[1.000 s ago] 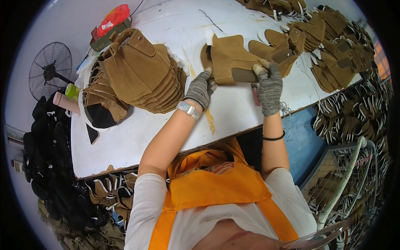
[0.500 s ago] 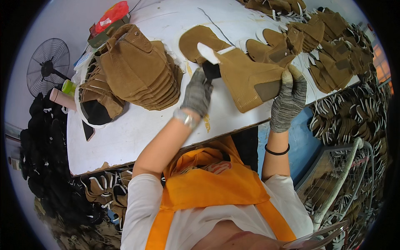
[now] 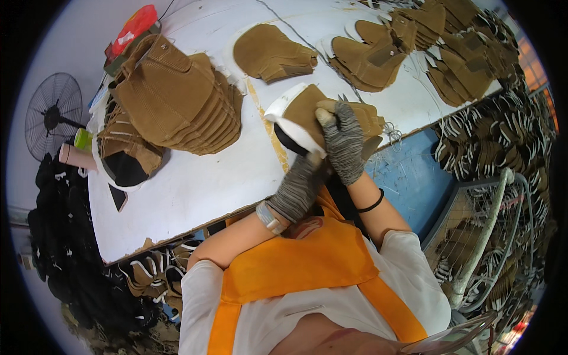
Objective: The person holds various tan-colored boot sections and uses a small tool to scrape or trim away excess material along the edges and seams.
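A brown suede boot upper (image 3: 303, 116) with a white lining edge and a dark inside is held up over the near edge of the table. My right hand (image 3: 344, 142), in a grey knit glove, is closed on its upper side, thumb and fingers pinching the suede. At the lining's lower edge, my gloved left hand (image 3: 297, 188) is closed on the upper, its fingertips partly hidden. Small dark pointed tips (image 3: 342, 97) show just beyond my right hand; what they belong to is hidden. Behind, another brown upper (image 3: 273, 54) lies flat on the table.
A tall stack of brown uppers (image 3: 177, 100) stands at left on the white table (image 3: 195, 183). More uppers (image 3: 367, 62) lie at the back right. A phone (image 3: 118, 198), pink bottle (image 3: 77, 157) and fan (image 3: 53, 118) are left; a wire cart (image 3: 467, 236) is right.
The boot upper has turned, its white-edged opening now facing left and toward me. My left hand has moved down and nearer; my right hand has shifted left across the upper.
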Motion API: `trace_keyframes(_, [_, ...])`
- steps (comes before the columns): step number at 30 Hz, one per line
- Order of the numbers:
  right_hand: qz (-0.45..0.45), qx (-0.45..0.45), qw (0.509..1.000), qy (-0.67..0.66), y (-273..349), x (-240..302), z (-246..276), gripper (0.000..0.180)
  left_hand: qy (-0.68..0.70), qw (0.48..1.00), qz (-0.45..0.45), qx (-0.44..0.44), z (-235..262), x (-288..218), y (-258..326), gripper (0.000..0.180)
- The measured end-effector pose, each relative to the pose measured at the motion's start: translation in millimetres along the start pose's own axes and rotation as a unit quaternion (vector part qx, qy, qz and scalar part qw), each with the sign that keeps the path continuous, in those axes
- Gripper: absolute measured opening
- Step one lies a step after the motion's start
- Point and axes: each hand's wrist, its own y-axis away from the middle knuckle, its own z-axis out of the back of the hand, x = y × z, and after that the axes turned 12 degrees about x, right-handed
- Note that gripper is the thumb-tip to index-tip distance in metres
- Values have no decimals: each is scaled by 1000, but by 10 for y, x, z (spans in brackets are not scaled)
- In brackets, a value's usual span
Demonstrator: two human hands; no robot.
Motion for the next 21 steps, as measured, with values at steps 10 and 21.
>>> trace_keyframes(10, [-2, 10, 1000, -15, -159, 615, 645, 26, 16, 993, -41, -111, -198, -497, -196, 42])
trace_keyframes(21, [-88, 73, 970, -215, -40, 176, 702, 83, 63, 986, -148, -42, 23, -1203, -492, 39])
